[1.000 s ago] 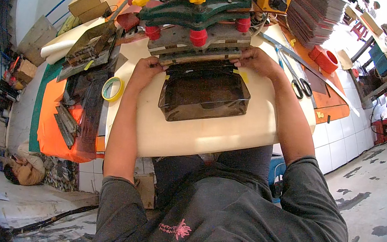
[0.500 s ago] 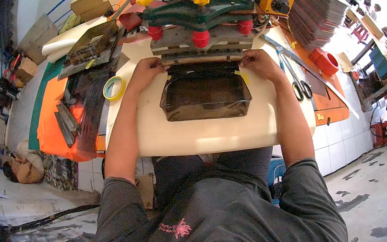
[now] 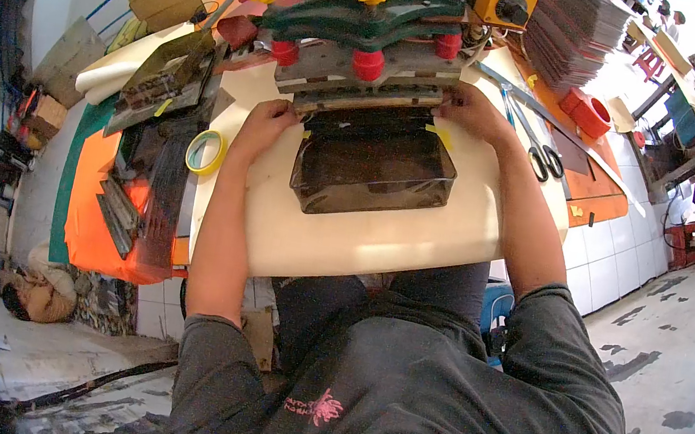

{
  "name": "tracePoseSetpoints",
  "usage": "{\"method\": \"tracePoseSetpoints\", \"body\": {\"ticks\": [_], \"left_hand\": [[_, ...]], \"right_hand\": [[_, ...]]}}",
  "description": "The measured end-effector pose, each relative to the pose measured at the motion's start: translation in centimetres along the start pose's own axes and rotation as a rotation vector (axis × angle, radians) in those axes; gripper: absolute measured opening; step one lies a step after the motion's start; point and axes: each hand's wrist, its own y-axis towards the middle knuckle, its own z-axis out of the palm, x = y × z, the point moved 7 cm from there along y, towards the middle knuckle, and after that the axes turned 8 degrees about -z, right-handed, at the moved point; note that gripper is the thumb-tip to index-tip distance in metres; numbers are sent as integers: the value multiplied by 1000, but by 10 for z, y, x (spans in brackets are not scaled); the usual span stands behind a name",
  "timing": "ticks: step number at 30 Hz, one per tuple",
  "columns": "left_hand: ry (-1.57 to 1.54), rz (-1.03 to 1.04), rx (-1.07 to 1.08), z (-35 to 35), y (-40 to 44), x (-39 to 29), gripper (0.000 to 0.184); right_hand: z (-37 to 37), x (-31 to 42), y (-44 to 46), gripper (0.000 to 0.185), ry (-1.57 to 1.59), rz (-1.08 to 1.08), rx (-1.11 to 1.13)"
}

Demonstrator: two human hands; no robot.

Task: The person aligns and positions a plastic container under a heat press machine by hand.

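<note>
A dark, see-through shallow tray or moulded sheet (image 3: 375,177) lies on the cream work surface (image 3: 344,239), yellow tape at its far corners. My left hand (image 3: 268,128) is closed at its far left corner, fingertips pressed together. At the far right corner my right hand (image 3: 476,114) is closed too, beside the end of a thin bar (image 3: 372,105) along the press edge. Whether the fingertips pinch the tray or the bar I cannot tell. Directly beyond stands a press with a green clamp frame (image 3: 329,30), yellow knobs and red posts.
To the left lie a yellow tape roll (image 3: 206,152) and another dark tray-like piece (image 3: 162,84). Scissors (image 3: 543,156) and a metal ruler (image 3: 576,138) lie on the right, near a red tape roll (image 3: 585,114). A stack of sheets (image 3: 573,36) stands behind.
The view has shifted slightly, so the press and tray appear a little further right. Both hands stay closed at the tray's far corners.
</note>
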Motion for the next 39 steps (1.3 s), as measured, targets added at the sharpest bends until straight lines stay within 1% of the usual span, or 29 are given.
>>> {"method": "tracePoseSetpoints", "body": {"ticks": [2,4,6,8,11,12,18,20,24,28,31,33,36,38,39], "left_hand": [[-48,-7,4,1,0,-1,28],[-68,-3,-5,3,3,3,28],[-87,1,-15,4,2,2,27],[-18,35,-65,1,-2,-5,27],[-36,31,-71,5,13,17,25],[-35,30,-70,5,11,15,25],[-158,52,-106,4,6,9,21],[-205,45,-43,5,3,4,18],[-186,51,-30,5,1,-3,17],[-198,14,-33,6,3,2,19],[-171,-8,-43,5,-1,-5,20],[-153,-16,-46,4,-6,-10,22],[-148,9,-63,0,-13,-21,23],[-97,-99,-12,-1,-20,-25,22],[-99,-101,-11,1,-18,-22,22]], "right_hand": [[2,4,2,39,-35,29,16],[3,0,3,37,-68,59,31],[0,-8,8,30,-203,12,-9],[1,-22,12,29,-215,-6,-28],[-2,-19,11,29,-246,-35,-67],[-3,-19,10,29,-264,-46,-84],[-3,-31,14,29,-221,-69,-135],[-3,-31,13,29,-191,-48,-135],[-2,-31,12,27,-99,6,-119],[1,-21,8,27,-46,8,-134],[-1,-16,7,28,-80,-28,-184],[4,-11,9,29,-5,-70,-133],[1,-2,6,29,-78,-30,-112],[0,-16,12,28,-120,-12,-85],[1,-14,13,28,-162,7,-58]]}}
